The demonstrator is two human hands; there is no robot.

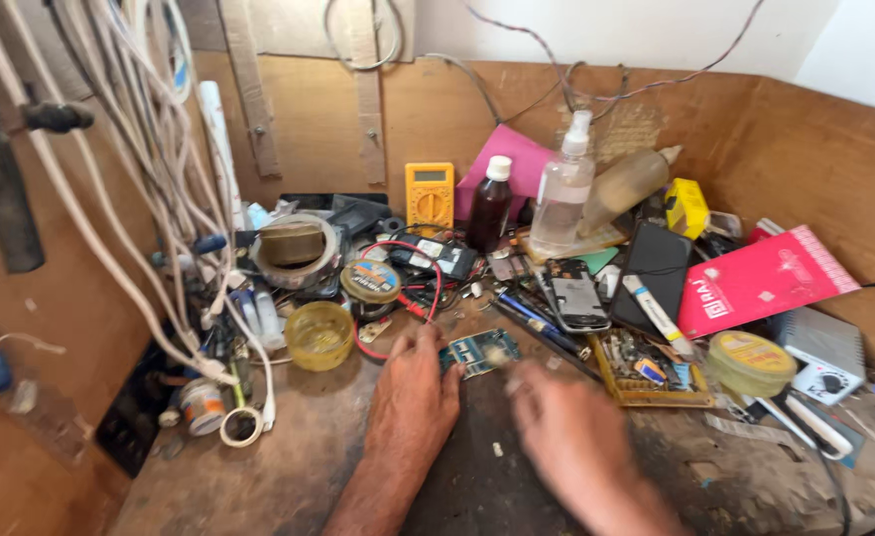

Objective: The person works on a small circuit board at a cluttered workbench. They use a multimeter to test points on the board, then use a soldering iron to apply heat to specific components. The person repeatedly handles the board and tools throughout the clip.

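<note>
left hand (413, 392) lies palm down on the dark, worn bench top (289, 476), fingers spread loosely, fingertips at the left edge of a small blue-green circuit board (479, 351); whether it pins the board or only touches it cannot be told. right hand (568, 434) is motion-blurred just right of and below the board, fingers pointing toward it, nothing visibly in it; its grip cannot be told. the board lies flat on the bench between the two hands, near the front of the clutter. just beyond it a red wire (430, 298) loops past a round tin with a printed lid (370, 281). left of the left hand sits a yellowish translucent tub (319, 335), and behind that a roll of tape (296, 250). a phone with its back off (576, 298) lies beyond the right hand, beside a black phone (656, 266). further back: a yellow multimeter (430, 194), a dark bottle with a white cap (490, 203), a clear spray bottle (562, 194). to the right, a pink booklet (760, 278) and a flat yellow tin (750, 361). white cables (150, 149) hang at left.
</note>
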